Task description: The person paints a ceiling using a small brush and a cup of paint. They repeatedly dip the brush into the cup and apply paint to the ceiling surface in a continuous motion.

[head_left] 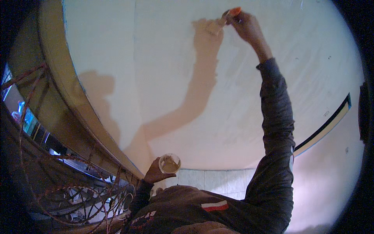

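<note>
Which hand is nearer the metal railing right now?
Left. The left hand, holding a small clear cup, sits low beside the metal railing. The right hand is raised far above, holding a brush against the wall.

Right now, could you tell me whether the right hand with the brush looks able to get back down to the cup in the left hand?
Probably yes. The right hand holds the brush high on the wall, and the left hand holds the cup low with its mouth open. Nothing shows between them.
</note>
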Action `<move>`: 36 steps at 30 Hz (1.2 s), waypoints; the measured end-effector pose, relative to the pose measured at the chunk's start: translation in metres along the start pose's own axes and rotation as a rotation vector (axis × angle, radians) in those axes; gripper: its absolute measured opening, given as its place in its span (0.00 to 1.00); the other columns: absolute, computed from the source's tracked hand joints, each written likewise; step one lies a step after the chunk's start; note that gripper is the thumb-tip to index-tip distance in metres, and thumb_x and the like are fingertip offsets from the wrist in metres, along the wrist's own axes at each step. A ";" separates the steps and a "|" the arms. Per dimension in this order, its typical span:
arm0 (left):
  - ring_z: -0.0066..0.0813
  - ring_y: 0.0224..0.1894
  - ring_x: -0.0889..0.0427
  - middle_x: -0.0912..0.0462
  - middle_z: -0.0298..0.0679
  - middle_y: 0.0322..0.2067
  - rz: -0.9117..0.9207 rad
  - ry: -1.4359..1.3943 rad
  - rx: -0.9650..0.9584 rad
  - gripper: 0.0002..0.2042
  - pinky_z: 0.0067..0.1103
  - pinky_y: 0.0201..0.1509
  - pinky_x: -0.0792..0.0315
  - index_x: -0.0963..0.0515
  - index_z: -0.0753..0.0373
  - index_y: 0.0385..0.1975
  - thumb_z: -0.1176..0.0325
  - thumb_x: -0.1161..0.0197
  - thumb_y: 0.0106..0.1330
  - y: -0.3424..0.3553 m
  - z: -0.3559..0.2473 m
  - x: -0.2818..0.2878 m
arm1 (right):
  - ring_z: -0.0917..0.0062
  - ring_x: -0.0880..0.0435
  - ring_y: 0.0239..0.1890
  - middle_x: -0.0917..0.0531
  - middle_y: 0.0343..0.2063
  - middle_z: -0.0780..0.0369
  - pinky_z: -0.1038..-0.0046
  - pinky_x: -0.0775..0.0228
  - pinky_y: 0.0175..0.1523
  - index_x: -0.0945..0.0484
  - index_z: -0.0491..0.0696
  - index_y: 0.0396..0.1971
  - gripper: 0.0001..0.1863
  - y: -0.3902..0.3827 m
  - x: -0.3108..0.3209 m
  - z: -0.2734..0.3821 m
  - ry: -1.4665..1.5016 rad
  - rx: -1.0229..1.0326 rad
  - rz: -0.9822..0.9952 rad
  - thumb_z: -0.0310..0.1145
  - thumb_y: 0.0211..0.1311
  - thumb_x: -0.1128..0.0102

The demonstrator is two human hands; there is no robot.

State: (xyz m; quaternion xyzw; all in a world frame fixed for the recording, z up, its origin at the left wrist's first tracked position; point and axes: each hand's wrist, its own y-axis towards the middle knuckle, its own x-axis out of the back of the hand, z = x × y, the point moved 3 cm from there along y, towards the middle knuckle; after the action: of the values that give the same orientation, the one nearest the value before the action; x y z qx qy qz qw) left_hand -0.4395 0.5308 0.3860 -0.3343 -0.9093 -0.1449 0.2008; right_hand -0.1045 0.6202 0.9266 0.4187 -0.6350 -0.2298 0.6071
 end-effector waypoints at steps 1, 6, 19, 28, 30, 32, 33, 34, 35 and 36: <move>0.48 0.59 0.26 0.25 0.49 0.55 -0.001 -0.009 -0.019 0.49 0.38 0.64 0.32 0.31 0.64 0.60 0.45 0.16 0.37 -0.014 0.003 -0.002 | 0.72 0.11 0.39 0.11 0.33 0.58 0.70 0.21 0.44 0.17 0.44 0.41 0.15 0.006 0.012 -0.002 -0.019 -0.012 -0.009 0.41 0.71 0.43; 0.48 0.59 0.26 0.25 0.49 0.55 -0.019 0.016 -0.029 0.49 0.38 0.64 0.32 0.31 0.63 0.60 0.45 0.16 0.37 -0.003 0.012 -0.013 | 0.80 0.19 0.28 0.16 0.26 0.61 0.75 0.26 0.33 0.21 0.40 0.31 0.07 0.026 0.037 -0.006 0.238 0.122 -0.317 0.26 0.69 0.43; 0.45 0.59 0.26 0.25 0.48 0.54 0.020 0.007 0.028 0.49 0.36 0.65 0.31 0.31 0.64 0.59 0.46 0.16 0.37 -0.001 -0.026 0.006 | 0.79 0.17 0.31 0.15 0.27 0.61 0.74 0.25 0.38 0.20 0.41 0.34 0.08 -0.021 0.027 -0.021 0.138 -0.031 -0.075 0.29 0.70 0.44; 0.45 0.59 0.26 0.25 0.48 0.54 0.027 -0.062 0.040 0.49 0.36 0.65 0.31 0.31 0.64 0.59 0.46 0.16 0.37 -0.010 -0.017 -0.006 | 0.74 0.12 0.34 0.12 0.32 0.60 0.70 0.22 0.44 0.16 0.45 0.40 0.20 -0.067 0.019 0.003 0.346 0.056 -0.126 0.47 0.73 0.47; 0.45 0.59 0.26 0.25 0.48 0.54 0.055 -0.035 0.020 0.49 0.36 0.65 0.31 0.31 0.64 0.59 0.46 0.16 0.37 -0.004 -0.019 -0.014 | 0.74 0.12 0.34 0.12 0.29 0.60 0.70 0.21 0.42 0.16 0.45 0.39 0.19 -0.099 -0.018 -0.021 0.397 -0.130 0.072 0.46 0.72 0.45; 0.45 0.59 0.26 0.25 0.48 0.54 0.067 -0.028 0.007 0.49 0.36 0.65 0.31 0.31 0.64 0.59 0.46 0.16 0.37 -0.007 -0.020 -0.014 | 0.73 0.12 0.34 0.12 0.29 0.60 0.70 0.22 0.41 0.15 0.47 0.39 0.17 -0.119 -0.042 -0.020 0.397 -0.144 0.048 0.45 0.71 0.45; 0.45 0.60 0.26 0.25 0.48 0.54 0.074 -0.022 -0.003 0.48 0.36 0.65 0.31 0.31 0.64 0.59 0.46 0.16 0.37 -0.006 -0.023 -0.013 | 0.73 0.12 0.34 0.12 0.30 0.60 0.70 0.22 0.41 0.16 0.47 0.38 0.16 -0.119 -0.039 -0.021 0.350 -0.140 0.033 0.45 0.71 0.44; 0.45 0.60 0.26 0.25 0.48 0.54 0.081 -0.005 0.005 0.48 0.36 0.65 0.31 0.31 0.64 0.59 0.46 0.16 0.37 -0.006 -0.025 -0.012 | 0.73 0.12 0.34 0.12 0.30 0.60 0.70 0.22 0.41 0.16 0.48 0.38 0.16 -0.118 -0.034 -0.022 0.301 -0.137 0.017 0.44 0.71 0.44; 0.45 0.60 0.26 0.25 0.48 0.54 0.088 0.011 0.013 0.48 0.36 0.65 0.31 0.31 0.64 0.59 0.46 0.16 0.37 -0.006 -0.027 -0.011 | 0.73 0.12 0.34 0.12 0.30 0.60 0.70 0.22 0.41 0.16 0.48 0.38 0.15 -0.116 -0.028 -0.024 0.252 -0.135 0.002 0.44 0.71 0.44; 0.45 0.60 0.26 0.25 0.48 0.54 0.084 0.029 0.029 0.48 0.36 0.65 0.31 0.31 0.64 0.59 0.46 0.16 0.37 -0.009 -0.026 -0.010 | 0.74 0.12 0.34 0.12 0.31 0.61 0.70 0.22 0.41 0.16 0.48 0.37 0.15 -0.111 -0.022 -0.021 0.201 -0.098 -0.061 0.44 0.71 0.44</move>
State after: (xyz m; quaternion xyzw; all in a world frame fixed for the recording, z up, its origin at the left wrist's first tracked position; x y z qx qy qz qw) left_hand -0.4316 0.5085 0.4035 -0.3670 -0.8936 -0.1281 0.2247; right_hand -0.0580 0.5825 0.8289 0.4286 -0.5460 -0.2356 0.6802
